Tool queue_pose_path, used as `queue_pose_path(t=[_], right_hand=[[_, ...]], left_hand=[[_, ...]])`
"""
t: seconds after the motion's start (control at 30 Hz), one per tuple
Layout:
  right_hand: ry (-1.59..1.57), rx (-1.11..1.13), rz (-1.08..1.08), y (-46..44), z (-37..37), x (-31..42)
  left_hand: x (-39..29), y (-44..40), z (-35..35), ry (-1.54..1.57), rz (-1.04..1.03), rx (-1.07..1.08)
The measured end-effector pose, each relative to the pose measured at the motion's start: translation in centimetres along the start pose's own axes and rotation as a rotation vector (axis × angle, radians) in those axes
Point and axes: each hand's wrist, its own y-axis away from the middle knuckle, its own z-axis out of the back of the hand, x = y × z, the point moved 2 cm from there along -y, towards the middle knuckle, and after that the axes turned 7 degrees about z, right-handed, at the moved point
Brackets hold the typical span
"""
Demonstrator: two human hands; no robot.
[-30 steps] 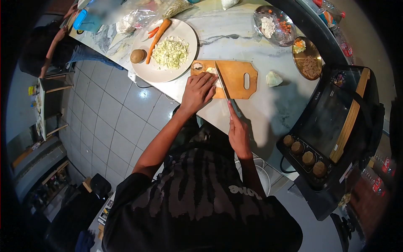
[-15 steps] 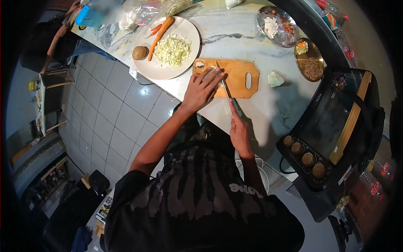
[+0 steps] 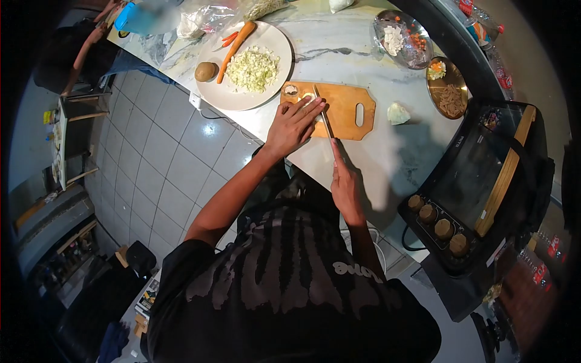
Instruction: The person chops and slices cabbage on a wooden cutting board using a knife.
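Observation:
My right hand [image 3: 345, 184] is closed around the handle of a kitchen knife [image 3: 324, 118], whose blade lies across a wooden cutting board [image 3: 345, 124]. Beside the blade, my left hand [image 3: 293, 128] presses down on the board with its fingers together. A pale piece of food [image 3: 308, 96] peeks out past those fingers; most of it is covered, so its kind is unclear. At the board's far left corner sits a small round dish [image 3: 290, 89] with pale bits inside.
A large plate [image 3: 212, 100] bears chopped pale green vegetable [image 3: 254, 69], a carrot [image 3: 235, 53], red chillies [image 3: 230, 39] and a brown round item [image 3: 205, 72]. Right of the board lies a pale green chunk [image 3: 397, 114]. Two metal plates and a black oven [image 3: 478, 175] stand right. Another person works far left.
The view has shifted slightly. Both hands stay at nearly the same place on the board, and a little more of the pale piece shows beyond my left fingers.

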Motion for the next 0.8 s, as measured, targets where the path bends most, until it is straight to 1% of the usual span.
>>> queue_pose_path(t=[0.07, 0.13, 0.17, 0.23, 0.33, 0.4, 0.5, 0.63, 0.7, 0.8], right_hand=[[0.005, -0.005, 0.017, -0.2, 0.3, 0.2], [0.009, -0.003, 0.033, -0.5, 0.2, 0.1], [0.032, -0.005, 0.050, -0.7, 0.1, -0.1], [0.061, -0.012, 0.069, -0.5, 0.1, -0.5], [0.046, -0.019, 0.071, -0.5, 0.1, -0.8], [0.045, -0.054, 0.145, -1.1, 0.0, -0.7], [0.150, -0.011, 0.081, -1.9, -0.2, -0.5], [0.082, -0.043, 0.127, -1.2, -0.4, -1.1], [0.058, -0.203, 0.331, -2.2, -0.8, -1.0], [0.123, -0.149, 0.300, -3.5, -0.7, -1.0]], left_hand=[[0.1, -0.1, 0.0, 0.027, -0.010, -0.051], [0.4, 0.1, -0.1, 0.210, 0.066, -0.113], [0.5, 0.3, -0.3, 0.213, 0.072, -0.118], [0.5, 0.1, -0.2, 0.132, 0.009, -0.129], [0.3, -0.1, -0.2, 0.139, 0.038, -0.125], [0.5, -0.3, -0.2, 0.138, 0.032, -0.146], [0.2, 0.3, -0.2, 0.163, 0.036, -0.151], [0.3, 0.1, -0.2, 0.162, 0.050, -0.159], [0.5, 0.2, -0.4, 0.160, 0.049, -0.175], [0.4, 0.0, -0.3, 0.121, 0.029, -0.200]])
